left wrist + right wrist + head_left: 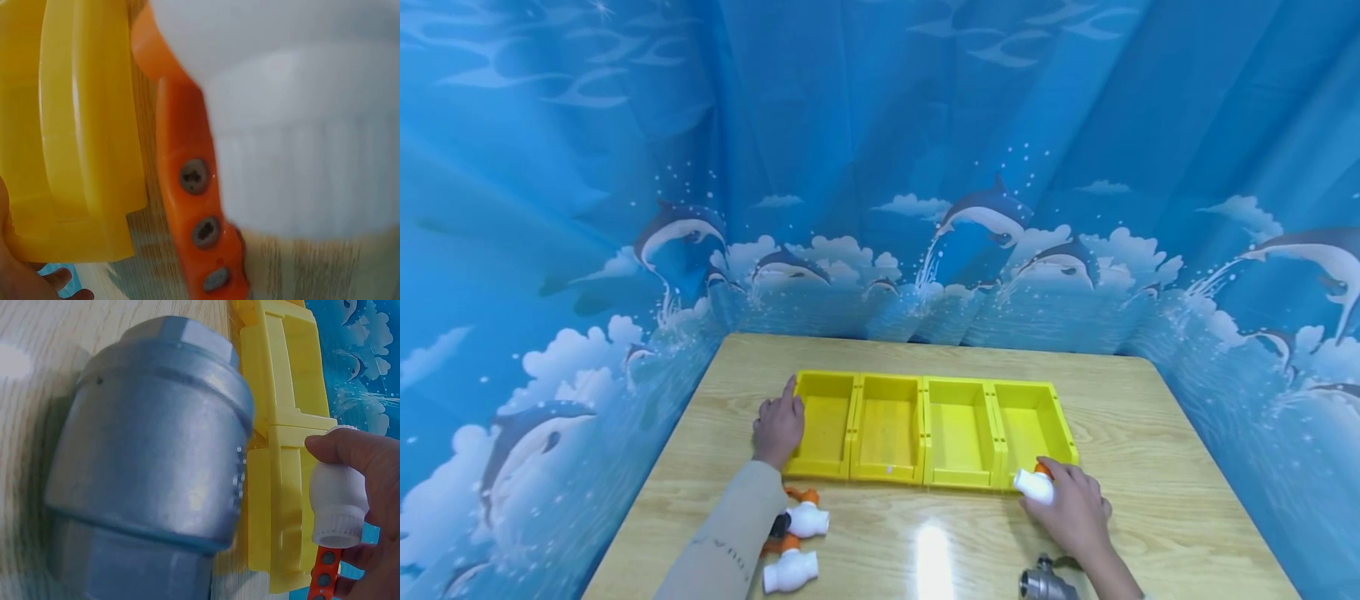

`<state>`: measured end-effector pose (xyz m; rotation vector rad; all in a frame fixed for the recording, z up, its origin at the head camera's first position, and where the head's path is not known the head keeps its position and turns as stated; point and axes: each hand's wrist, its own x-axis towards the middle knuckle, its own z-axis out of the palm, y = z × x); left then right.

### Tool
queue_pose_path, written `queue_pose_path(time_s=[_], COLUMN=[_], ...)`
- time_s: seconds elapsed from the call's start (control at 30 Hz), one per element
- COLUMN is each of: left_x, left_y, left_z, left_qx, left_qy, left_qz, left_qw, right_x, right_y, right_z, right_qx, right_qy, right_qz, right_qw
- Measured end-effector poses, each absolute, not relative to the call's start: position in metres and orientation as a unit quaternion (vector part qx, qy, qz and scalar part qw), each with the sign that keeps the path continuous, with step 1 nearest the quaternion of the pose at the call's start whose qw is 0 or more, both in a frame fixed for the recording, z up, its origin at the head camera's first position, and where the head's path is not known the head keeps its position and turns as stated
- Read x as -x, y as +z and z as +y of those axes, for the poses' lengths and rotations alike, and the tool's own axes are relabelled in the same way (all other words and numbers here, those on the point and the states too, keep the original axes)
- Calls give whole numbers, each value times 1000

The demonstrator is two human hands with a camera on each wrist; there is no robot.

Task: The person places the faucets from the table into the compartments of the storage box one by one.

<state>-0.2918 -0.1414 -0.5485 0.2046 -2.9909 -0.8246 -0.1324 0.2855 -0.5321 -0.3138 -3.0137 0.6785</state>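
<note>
My right hand (1075, 508) grips a white plastic ball valve (1034, 487) with an orange handle, over the front right corner of a row of yellow bins (962, 481). In the right wrist view, thumb and fingers close around this valve's white body (339, 500). At the row's other end my left hand (778, 429) touches the outer left side, its index finger extended along the rim. Two more white ball valves (807, 521) with orange handles lie by the left forearm; one fills much of the left wrist view (312, 137).
A grey metal valve (1047, 582) lies at the front edge of the view, below the right hand, and looms large in the right wrist view. A small dark part (780, 525) shows beside the left sleeve. Behind the wooden table (1120, 400) hangs a blue dolphin-print curtain (880, 167).
</note>
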Motion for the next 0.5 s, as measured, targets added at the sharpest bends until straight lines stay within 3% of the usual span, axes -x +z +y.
queue_pose_path(time_s=[0.5], left_x=[291], left_y=[-549], left_z=[-142], left_qx=[-66], left_qy=[-269], left_qz=[-961], left_qw=[10], right_x=[134], right_y=[-531], right_z=[283], right_qx=[86], right_qy=[215], right_qz=[-973], right_qw=[24])
